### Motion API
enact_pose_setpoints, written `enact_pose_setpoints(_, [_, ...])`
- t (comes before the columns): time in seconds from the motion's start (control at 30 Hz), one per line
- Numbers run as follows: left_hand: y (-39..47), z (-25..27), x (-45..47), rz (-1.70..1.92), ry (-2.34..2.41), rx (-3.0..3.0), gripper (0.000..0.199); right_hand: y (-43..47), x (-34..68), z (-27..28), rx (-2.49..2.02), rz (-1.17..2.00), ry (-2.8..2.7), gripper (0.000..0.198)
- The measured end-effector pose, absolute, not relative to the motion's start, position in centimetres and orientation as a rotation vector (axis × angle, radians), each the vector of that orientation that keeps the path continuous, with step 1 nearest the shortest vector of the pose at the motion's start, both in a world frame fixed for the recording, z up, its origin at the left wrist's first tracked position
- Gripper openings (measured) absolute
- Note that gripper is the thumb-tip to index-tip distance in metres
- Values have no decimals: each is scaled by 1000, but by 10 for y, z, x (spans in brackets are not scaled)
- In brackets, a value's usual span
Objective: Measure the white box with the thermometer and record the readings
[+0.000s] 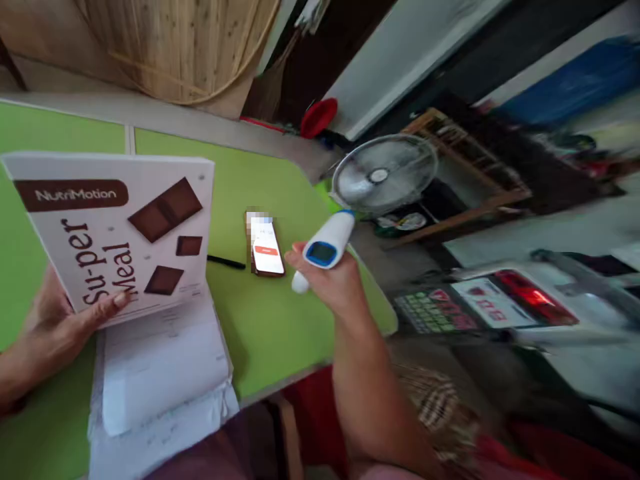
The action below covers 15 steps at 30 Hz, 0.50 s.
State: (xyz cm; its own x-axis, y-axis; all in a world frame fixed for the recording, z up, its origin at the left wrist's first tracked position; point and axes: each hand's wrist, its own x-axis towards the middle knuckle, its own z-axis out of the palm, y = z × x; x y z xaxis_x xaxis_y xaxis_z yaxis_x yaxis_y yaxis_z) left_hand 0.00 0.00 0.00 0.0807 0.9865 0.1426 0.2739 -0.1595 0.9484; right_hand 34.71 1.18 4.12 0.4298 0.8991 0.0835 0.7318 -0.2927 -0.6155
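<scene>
- My left hand point(57, 333) is clamped on the white box point(117, 247): the thumb lies across the front, over the lower lettering, while the fingers are hidden behind it. The forearm is cut off at the edge of my view.
- I can read "NutriMotion" and "Su-per Meal" on the box, turned different ways; the small print near its lower edge is too blurred for me.
- The box is tilted up over the top of the open notebook point(165, 373), covering part of its pages. I cannot tell whether the two touch. Faint marks show on the paper, none of them legible to me.
- My right hand point(343, 283) is closed around the white handheld device point(337, 233), held over the right part of the green bench point(287, 320). Palm and fingers conceal most of its grip; only a rounded white end shows below. Its blue-rimmed display looks dark, and I can make out no reading.
- Between the hands, the phone point(269, 250) lies lit on the bench, part of it masked by pixelation and its text unclear to me.
- The black pen point(227, 262) lies just beside the phone, its left end running out of sight behind the box.
- Past the bench stands a fan point(385, 175), its lower portion partly blocked by the device; I cannot tell whether its blades are turning.
</scene>
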Motion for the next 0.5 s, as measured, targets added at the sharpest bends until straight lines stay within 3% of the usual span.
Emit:
enact_pose_setpoints(0.23, [-2,4,-8,1088,1329,1638,33,4,354,22,-2484,279,-1460,63])
enact_pose_setpoints(0.5, [-3,9,-6,1098,1319,1585,44,5,331,25,-2725,142,-1684,60])
